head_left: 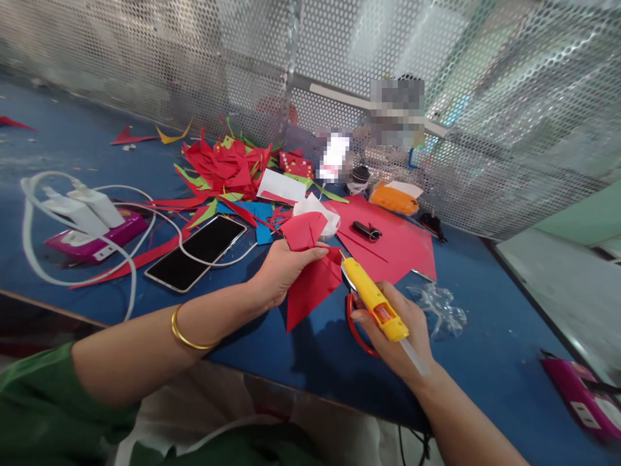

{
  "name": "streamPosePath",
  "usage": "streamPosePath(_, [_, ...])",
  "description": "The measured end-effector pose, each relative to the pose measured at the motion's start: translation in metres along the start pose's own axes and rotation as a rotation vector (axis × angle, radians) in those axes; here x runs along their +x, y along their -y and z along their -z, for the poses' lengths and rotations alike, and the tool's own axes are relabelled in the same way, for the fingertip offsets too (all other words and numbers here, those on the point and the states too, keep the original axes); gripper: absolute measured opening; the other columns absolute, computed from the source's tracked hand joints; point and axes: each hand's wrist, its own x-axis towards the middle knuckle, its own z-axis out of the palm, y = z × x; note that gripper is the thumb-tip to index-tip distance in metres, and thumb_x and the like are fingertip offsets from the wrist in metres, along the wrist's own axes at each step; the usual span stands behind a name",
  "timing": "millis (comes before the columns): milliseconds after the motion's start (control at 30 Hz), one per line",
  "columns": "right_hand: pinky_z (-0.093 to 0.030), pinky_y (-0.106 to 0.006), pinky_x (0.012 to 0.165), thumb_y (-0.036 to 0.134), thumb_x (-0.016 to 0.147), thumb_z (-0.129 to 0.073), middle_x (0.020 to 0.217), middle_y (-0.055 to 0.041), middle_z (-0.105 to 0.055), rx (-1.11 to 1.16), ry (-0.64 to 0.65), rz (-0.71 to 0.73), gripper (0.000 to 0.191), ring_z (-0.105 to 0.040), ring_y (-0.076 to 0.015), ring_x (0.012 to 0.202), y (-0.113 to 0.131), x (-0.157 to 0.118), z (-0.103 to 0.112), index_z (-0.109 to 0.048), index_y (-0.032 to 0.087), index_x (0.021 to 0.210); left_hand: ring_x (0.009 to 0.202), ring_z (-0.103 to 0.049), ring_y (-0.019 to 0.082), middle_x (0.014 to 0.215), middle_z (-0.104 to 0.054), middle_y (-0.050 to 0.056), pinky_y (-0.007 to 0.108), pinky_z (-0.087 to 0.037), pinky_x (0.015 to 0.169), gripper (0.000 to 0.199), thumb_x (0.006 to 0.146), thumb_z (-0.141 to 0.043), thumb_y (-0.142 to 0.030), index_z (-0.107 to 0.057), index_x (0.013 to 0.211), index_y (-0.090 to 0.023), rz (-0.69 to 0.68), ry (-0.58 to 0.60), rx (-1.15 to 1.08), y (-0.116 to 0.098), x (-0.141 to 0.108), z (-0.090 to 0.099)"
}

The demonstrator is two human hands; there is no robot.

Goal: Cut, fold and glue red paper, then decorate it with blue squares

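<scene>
My left hand [284, 268] pinches a folded piece of red paper [310, 291] above the front of the table, its thumb pressing on a fold. In my right hand [400, 317] is a yellow glue gun [373, 294], with a clear glue stick poking out of its back end. The gun's nozzle points up and left and is at the right edge of the red paper; I cannot tell whether it touches. Beneath the gun, red-handled scissors [356, 327] lie on the table, partly hidden by my right hand.
On the blue table [485, 310] are a heap of red and green paper scraps [228, 165], a dark-screened phone [196, 252], a purple power strip [97, 236] with white chargers and cable, red sheets [407, 239] and crumpled clear plastic [441, 310]. A perforated metal screen [194, 65] stands behind.
</scene>
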Motion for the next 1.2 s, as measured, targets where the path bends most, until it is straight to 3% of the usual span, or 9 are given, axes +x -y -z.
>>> streamPosePath(333, [-0.038,-0.023,0.043,0.066,0.095,-0.046,0.053,0.0046,-0.056,-0.045,0.003,0.010,0.046,-0.056,-0.0124,0.044,-0.0001,0.0024,-0.0004,-0.046,0.024,0.076,0.072,-0.068,0.017,0.079,-0.076,0.005,0.030,-0.053,0.075,0.021,0.063,-0.086,-0.021,-0.076,0.080,-0.015,0.020,0.021,0.001,-0.0008,-0.0015,-0.0007])
streamPosePath(1200, [-0.034,-0.024,0.042,0.064,0.094,-0.050,0.052,0.0071,-0.045,0.021,0.017,-0.059,0.046,-0.044,-0.0097,0.042,0.0015,0.0031,0.0028,-0.039,0.025,0.070,0.078,-0.069,0.020,0.085,-0.075,0.008,0.034,-0.053,0.081,0.021,0.063,-0.085,-0.019,-0.076,0.081,-0.013,-0.003,0.006,0.019,-0.0026,-0.0011,-0.0013])
